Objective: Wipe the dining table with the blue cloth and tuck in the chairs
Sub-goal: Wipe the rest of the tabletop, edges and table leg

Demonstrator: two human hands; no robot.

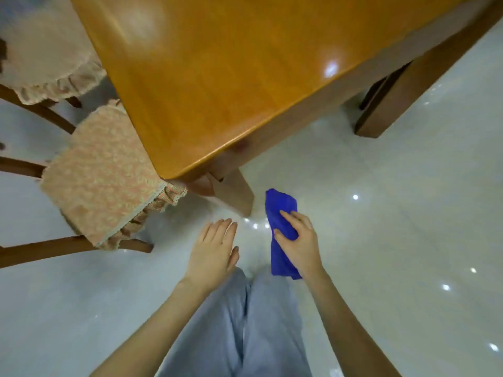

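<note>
At far left, two chairs stand along the table's long side: the farther chair, under a frilled cover, and the nearer chair, whose patterned cushion disappears beneath the tabletop's edge while its wooden legs splay out over the floor. How far either is pushed in, I cannot tell from this angle.

The dining table, glossy and bare in the part shown, fills the centre, its rounded corner pointing at me. Below that corner my left hand hovers palm down, fingers straight and together, holding nothing and touching nothing.

Just to its right, my right hand is wrapped around the middle of the blue cloth, fingers and thumb curled over it. The cloth hangs bunched, one end poking up toward the table leg, the other trailing below my wrist, clear of the tabletop.

Under everything lies a polished pale floor.

I judge the wiping not under way here. The risks as I see them: a bunched cloth would skim the surface in streaks unless spread flat; the nearer chair's outstretched legs could catch my foot; the shiny floor may let a pushed chair slide hard into the table.
</note>
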